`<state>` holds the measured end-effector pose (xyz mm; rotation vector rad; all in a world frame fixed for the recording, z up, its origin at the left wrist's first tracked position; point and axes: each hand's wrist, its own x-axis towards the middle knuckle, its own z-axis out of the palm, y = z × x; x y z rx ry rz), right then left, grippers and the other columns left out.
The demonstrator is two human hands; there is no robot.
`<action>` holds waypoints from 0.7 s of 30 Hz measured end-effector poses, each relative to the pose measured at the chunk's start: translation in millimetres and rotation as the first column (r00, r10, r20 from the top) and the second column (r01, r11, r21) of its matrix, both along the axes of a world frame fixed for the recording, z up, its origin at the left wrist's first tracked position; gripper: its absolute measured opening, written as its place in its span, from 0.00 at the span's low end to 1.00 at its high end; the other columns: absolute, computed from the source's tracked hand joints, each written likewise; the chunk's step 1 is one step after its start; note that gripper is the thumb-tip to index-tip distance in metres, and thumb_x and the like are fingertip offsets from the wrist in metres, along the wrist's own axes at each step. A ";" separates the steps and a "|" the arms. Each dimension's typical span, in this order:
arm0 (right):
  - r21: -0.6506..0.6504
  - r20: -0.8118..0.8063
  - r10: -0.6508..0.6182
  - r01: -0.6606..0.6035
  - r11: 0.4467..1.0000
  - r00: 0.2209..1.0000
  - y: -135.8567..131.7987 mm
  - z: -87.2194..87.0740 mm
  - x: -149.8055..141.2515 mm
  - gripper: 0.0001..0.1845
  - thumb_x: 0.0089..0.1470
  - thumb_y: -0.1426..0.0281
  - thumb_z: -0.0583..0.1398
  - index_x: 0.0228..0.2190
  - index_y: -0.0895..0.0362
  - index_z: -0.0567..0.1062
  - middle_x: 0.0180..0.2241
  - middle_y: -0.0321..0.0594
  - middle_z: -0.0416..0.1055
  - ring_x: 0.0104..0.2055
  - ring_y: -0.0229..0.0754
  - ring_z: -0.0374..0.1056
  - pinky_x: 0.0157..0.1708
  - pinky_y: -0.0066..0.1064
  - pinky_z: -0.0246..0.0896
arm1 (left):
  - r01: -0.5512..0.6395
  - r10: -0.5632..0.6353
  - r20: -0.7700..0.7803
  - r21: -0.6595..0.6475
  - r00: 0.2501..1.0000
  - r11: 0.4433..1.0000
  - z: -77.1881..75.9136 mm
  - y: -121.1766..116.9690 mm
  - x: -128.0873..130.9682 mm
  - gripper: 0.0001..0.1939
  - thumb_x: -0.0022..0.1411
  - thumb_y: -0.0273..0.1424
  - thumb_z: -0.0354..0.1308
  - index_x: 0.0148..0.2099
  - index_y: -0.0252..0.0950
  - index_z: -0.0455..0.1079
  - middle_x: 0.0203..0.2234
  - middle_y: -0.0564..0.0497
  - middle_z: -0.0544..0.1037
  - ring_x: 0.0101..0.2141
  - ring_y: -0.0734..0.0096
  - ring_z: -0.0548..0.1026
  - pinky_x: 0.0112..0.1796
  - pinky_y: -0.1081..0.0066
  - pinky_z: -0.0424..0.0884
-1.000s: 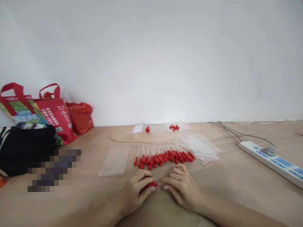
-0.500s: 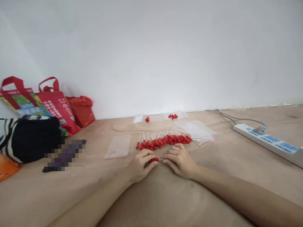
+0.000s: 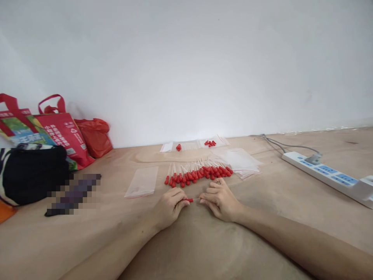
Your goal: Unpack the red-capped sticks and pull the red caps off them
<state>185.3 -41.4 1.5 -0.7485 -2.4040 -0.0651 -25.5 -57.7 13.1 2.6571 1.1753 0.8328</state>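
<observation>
My left hand [image 3: 169, 206] pinches the red bulb [image 3: 190, 200] of a small dropper low over the wooden table [image 3: 204, 249]. My right hand [image 3: 220, 200] pinches the clear tube end of the same dropper, fingertips close to the left hand's. Just beyond the hands lies a row of several red-bulbed droppers [image 3: 198, 174]. An empty clear zip bag [image 3: 142, 181] lies to the left of the row.
A stack of clear bags [image 3: 241, 161] lies right of the row. Two bags with red bulbs [image 3: 194, 145] lie near the wall. A white power strip [image 3: 326, 175] sits at right. Red shopping bags [image 3: 62, 130] and a black bag [image 3: 32, 177] stand at left.
The view shifted up and away, so both forearms show. My hands stayed together on the dropper, and less of its red bulb shows between my left fingers now.
</observation>
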 end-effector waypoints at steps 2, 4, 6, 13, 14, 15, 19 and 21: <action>-0.001 0.000 0.001 -0.001 1.000 1.000 0.0 0.1 0.4 0.14 0.55 0.69 0.49 0.24 0.56 0.71 0.18 0.35 0.64 0.27 0.35 0.55 0.34 0.33 0.41 | 0.007 -0.007 0.004 -0.003 1.000 1.000 -0.4 -0.3 -0.4 0.11 0.60 0.31 0.46 0.28 0.36 0.66 0.25 0.51 0.71 0.28 0.73 0.68 0.32 0.72 0.65; -0.004 0.002 0.001 -0.001 1.000 1.000 0.1 -0.1 0.6 0.14 0.55 0.69 0.49 0.24 0.56 0.71 0.18 0.35 0.63 0.27 0.35 0.55 0.34 0.33 0.41 | 0.012 -0.012 0.002 0.004 1.000 1.000 -1.0 -1.0 -0.6 0.11 0.60 0.30 0.46 0.28 0.35 0.66 0.25 0.50 0.71 0.28 0.72 0.68 0.32 0.72 0.65; -0.009 0.002 0.006 -0.006 1.000 1.000 0.2 -0.5 0.5 0.13 0.55 0.69 0.49 0.24 0.57 0.71 0.18 0.35 0.64 0.27 0.35 0.55 0.35 0.33 0.42 | 0.014 -0.013 -0.004 0.024 1.000 1.000 -1.4 -1.8 -0.2 0.11 0.60 0.30 0.45 0.28 0.35 0.66 0.24 0.50 0.70 0.28 0.72 0.68 0.31 0.72 0.64; -0.037 -0.004 0.009 -0.009 0.999 1.000 0.2 -1.7 3.8 0.13 0.54 0.69 0.50 0.23 0.57 0.70 0.19 0.35 0.64 0.27 0.35 0.56 0.36 0.33 0.42 | -0.011 0.011 -0.011 0.055 1.000 0.998 -1.4 -3.5 -2.0 0.12 0.61 0.30 0.44 0.27 0.35 0.64 0.24 0.50 0.69 0.27 0.72 0.67 0.30 0.73 0.64; -0.051 -0.015 -0.006 0.006 0.999 1.000 0.5 -1.9 5.6 0.13 0.55 0.69 0.50 0.23 0.57 0.70 0.19 0.35 0.64 0.27 0.35 0.56 0.36 0.33 0.42 | -0.034 0.034 -0.003 0.057 0.999 0.998 -1.3 -3.4 -3.4 0.13 0.61 0.30 0.43 0.26 0.35 0.63 0.23 0.50 0.69 0.26 0.73 0.67 0.29 0.74 0.64; -0.070 -0.033 -0.030 0.028 0.997 0.999 0.9 -2.2 7.5 0.14 0.55 0.69 0.49 0.23 0.57 0.70 0.19 0.35 0.65 0.27 0.35 0.57 0.35 0.33 0.42 | -0.057 0.057 0.007 0.059 0.998 0.997 -1.2 -3.4 -4.9 0.14 0.61 0.29 0.43 0.26 0.35 0.63 0.22 0.51 0.68 0.26 0.73 0.67 0.28 0.74 0.64; -0.136 -0.115 -0.122 0.106 0.985 0.986 3.0 -4.5 10.4 0.13 0.55 0.68 0.50 0.26 0.55 0.72 0.21 0.35 0.67 0.27 0.35 0.58 0.33 0.31 0.42 | -0.075 0.072 0.053 0.063 0.996 0.995 -0.9 -4.4 -7.1 0.10 0.61 0.29 0.45 0.30 0.36 0.65 0.26 0.51 0.70 0.29 0.74 0.68 0.31 0.74 0.66; -0.139 -0.138 -0.137 0.118 0.983 0.981 4.3 -6.5 8.5 0.10 0.53 0.70 0.51 0.30 0.54 0.73 0.22 0.35 0.68 0.27 0.35 0.60 0.33 0.31 0.42 | -0.085 0.078 0.085 0.077 0.993 0.993 -1.7 -4.5 -5.9 0.08 0.60 0.29 0.46 0.34 0.37 0.66 0.29 0.51 0.70 0.32 0.74 0.69 0.34 0.74 0.66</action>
